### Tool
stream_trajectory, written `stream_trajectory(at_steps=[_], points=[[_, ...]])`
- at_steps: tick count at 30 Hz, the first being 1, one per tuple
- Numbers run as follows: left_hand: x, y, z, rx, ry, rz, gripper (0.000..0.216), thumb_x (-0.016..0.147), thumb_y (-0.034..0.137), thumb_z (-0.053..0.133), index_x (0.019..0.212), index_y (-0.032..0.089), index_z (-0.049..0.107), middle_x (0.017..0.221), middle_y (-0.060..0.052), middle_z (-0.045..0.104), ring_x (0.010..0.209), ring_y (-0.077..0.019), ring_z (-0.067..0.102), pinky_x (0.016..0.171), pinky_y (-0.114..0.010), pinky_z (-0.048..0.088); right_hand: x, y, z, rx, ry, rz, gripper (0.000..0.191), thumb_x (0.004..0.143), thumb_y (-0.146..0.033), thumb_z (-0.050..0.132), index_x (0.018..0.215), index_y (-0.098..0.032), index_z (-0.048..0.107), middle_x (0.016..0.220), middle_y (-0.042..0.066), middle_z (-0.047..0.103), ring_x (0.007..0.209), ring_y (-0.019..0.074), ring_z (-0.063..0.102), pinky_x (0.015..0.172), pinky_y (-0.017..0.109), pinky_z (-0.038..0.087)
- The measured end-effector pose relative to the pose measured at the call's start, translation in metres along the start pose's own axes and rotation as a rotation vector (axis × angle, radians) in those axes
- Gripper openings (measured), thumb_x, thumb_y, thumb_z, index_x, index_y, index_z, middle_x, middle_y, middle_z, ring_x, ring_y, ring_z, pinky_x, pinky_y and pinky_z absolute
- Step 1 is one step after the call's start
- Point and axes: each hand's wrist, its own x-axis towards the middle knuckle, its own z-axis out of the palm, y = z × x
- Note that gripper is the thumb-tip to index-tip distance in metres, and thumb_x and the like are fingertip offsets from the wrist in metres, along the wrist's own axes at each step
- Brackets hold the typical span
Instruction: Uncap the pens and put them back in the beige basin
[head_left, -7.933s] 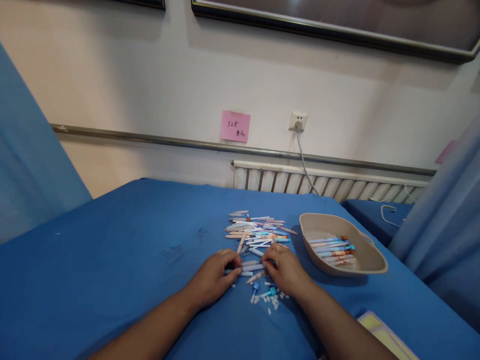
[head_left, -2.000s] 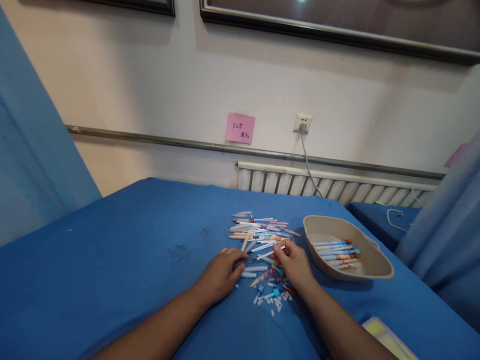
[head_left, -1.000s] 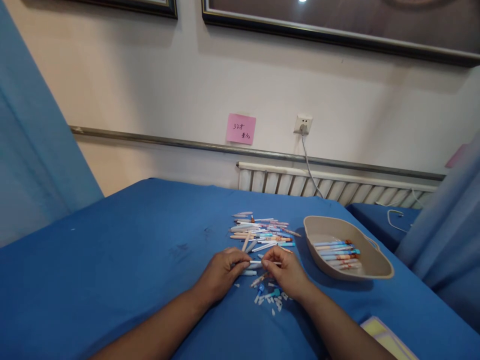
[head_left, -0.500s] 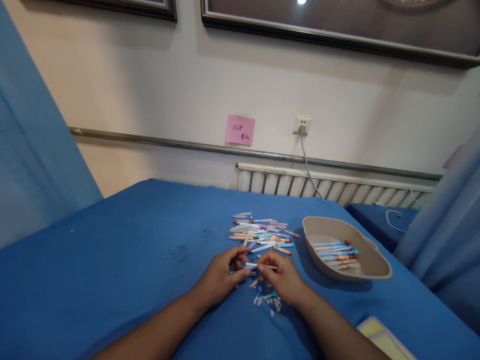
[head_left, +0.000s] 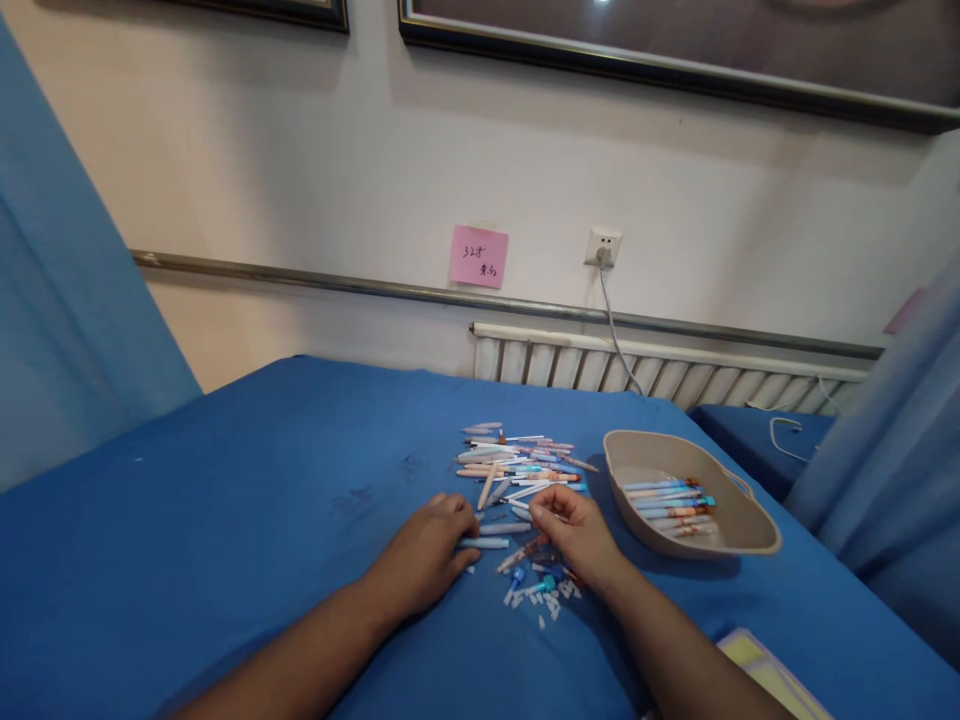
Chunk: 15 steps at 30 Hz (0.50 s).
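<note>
My left hand point(head_left: 427, 545) rests low over the cloth, thumb and fingers closed around the left end of a pale blue pen barrel point(head_left: 487, 543). Another pale barrel point(head_left: 506, 528) lies just beyond it. My right hand point(head_left: 576, 535) is in a pinch, with a thin white pen refill point(head_left: 520, 504) at its fingertips, partly hidden by them. Below the hands are loose pen parts: a blue cap piece point(head_left: 517, 575), a teal cap piece point(head_left: 545, 584) and several small white bits point(head_left: 553, 606). A pile of pens and refills point(head_left: 517, 460) spreads beyond both hands.
A beige basket point(head_left: 694, 450) holding several pens point(head_left: 671, 510) stands at the right. A yellow and lilac flat item point(head_left: 765, 670) lies at the lower right. Blue cloth point(head_left: 225, 520) covers the table. Behind it are a radiator point(head_left: 562, 360) and a plugged-in cable point(head_left: 613, 325).
My hands have moved apart. The left has lowered onto a pale blue barrel at the left; the right has shifted slightly right and up. More loose parts show between them.
</note>
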Motion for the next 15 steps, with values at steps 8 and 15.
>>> stream_trajectory(at_steps=[8,15], points=[[0.001,-0.003,0.000,-0.068,0.099,0.002,0.009,0.085,0.026,0.052,0.086,0.021,0.060,0.086,-0.003,0.061,0.084,-0.0209,0.053,0.073,-0.028,0.037,-0.001,-0.010,-0.002,0.012,0.016,-0.008,0.031,0.071,-0.048,0.064,0.068,-0.017,0.057,0.058,-0.003,0.052,0.051,0.0098,0.047,0.052,0.023,0.043],[0.007,-0.012,-0.003,-0.257,0.242,-0.077,0.015,0.087,0.029,0.046,0.090,0.021,0.059,0.087,-0.001,0.063,0.084,-0.0193,0.056,0.076,-0.028,0.041,-0.001,-0.016,-0.008,-0.048,0.054,-0.029,0.029,0.072,-0.045,0.062,0.068,-0.017,0.056,0.057,-0.003,0.052,0.050,0.0096,0.047,0.051,0.023,0.041]])
